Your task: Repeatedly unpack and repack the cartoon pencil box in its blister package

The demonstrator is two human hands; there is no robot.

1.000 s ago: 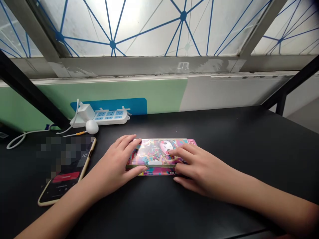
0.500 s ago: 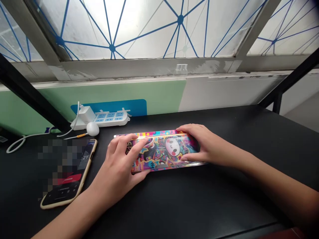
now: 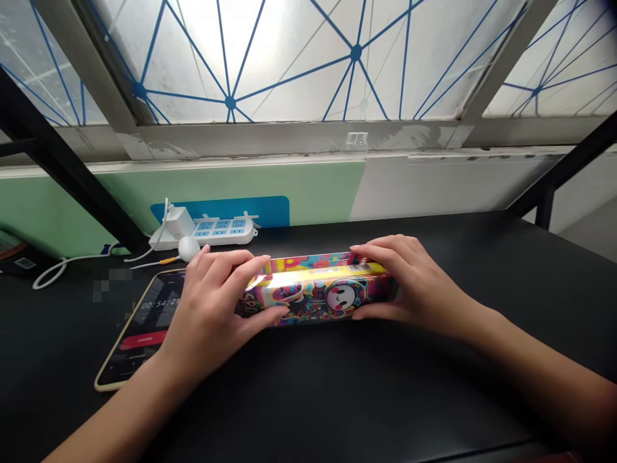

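Note:
A long, glossy, cartoon-printed box, shaped like a pencil case, is held near the middle of the black table. Its printed side with a white round face tips toward me, and a yellow strip runs along its top. Behind that strip a pink-and-blue patterned part shows. My left hand grips the left end, thumb in front and fingers over the top. My right hand grips the right end the same way, thumb on the lower front. The fingers cover both ends, and the underside is hidden.
A phone in a cream case lies left, partly behind my left hand, with a timer on screen. At the back stand a white power strip with a plugged-in charger and a round white object on a cable. Black posts rise at both sides.
The printed box has tilted: its cartoon side now faces me more, and the yellow strip shows on top. My left thumb has moved up onto its front. The view has shifted slightly.

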